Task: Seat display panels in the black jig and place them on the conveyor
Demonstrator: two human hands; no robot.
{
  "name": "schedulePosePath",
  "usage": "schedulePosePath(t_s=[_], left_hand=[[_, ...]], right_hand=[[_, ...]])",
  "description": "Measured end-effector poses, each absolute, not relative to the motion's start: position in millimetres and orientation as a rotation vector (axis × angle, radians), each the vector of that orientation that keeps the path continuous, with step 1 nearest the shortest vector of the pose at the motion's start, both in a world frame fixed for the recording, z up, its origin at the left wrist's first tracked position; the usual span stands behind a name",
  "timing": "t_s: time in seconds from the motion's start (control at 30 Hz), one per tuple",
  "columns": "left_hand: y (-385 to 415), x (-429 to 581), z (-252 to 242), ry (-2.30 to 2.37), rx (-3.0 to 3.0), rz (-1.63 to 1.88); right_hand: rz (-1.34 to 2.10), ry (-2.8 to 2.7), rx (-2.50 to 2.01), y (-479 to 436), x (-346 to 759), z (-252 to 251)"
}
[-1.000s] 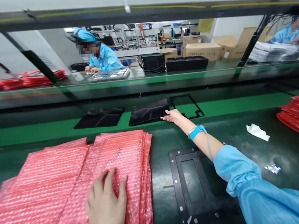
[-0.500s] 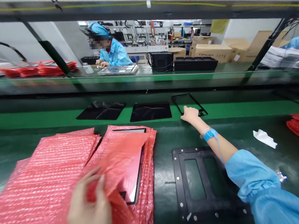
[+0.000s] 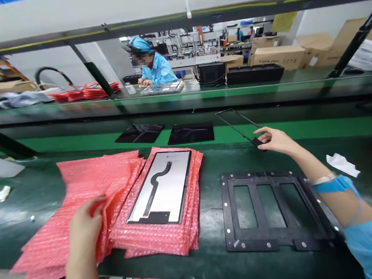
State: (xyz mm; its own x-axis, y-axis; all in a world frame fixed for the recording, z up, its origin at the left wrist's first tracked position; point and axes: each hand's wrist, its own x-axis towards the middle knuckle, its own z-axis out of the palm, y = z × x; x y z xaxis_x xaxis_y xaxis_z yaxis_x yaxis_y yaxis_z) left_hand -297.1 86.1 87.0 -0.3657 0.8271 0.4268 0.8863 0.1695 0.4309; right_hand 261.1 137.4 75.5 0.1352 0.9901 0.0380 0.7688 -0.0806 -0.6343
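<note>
My left hand (image 3: 85,225) grips the edge of a red bubble-wrap bag (image 3: 89,176) on the left pile, its fingers partly hidden by the wrap. Beside it, a display panel (image 3: 173,191) lies bare, silvery back up with a black flex cable, on a stack of red bubble-wrap bags (image 3: 193,198). At the right, my right hand (image 3: 273,141) pinches one corner of a thin black frame (image 3: 256,141), which tilts up off the bench. Nearer me lies a black fixture plate (image 3: 262,206) with rectangular windows and round metal dots.
Two dark glass panels (image 3: 140,134) (image 3: 191,133) rest on the green strip at the back. White scraps of paper (image 3: 343,164) lie at the right. Beyond the shelf, a co-worker (image 3: 158,69) in blue sits near cardboard boxes (image 3: 277,58). A post (image 3: 6,141) stands at the left.
My right hand has lifted the black frame off the green strip and drawn it rightward. My left hand has pulled the red wrap left, uncovering the display panel. The view has shifted left.
</note>
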Motion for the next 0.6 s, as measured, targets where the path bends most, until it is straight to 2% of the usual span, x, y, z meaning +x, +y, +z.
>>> schedulePosePath(t_s=[0.13, 0.33, 0.6], left_hand=[[84.1, -283.5, 86.1, -2.496, -1.706, -0.844], [85.5, -207.1, 94.5, -2.361, -1.902, -0.71], [82.1, -144.2, 85.3, -2.429, -1.897, -0.431]], right_hand=[[0.551, -1.841, -1.774, 63.6, 280.3, 71.2], [0.321, -2.212, -1.69, -45.1, 286.7, 57.9], [0.238, -2.459, -1.599, -84.1, 291.7, 48.6]])
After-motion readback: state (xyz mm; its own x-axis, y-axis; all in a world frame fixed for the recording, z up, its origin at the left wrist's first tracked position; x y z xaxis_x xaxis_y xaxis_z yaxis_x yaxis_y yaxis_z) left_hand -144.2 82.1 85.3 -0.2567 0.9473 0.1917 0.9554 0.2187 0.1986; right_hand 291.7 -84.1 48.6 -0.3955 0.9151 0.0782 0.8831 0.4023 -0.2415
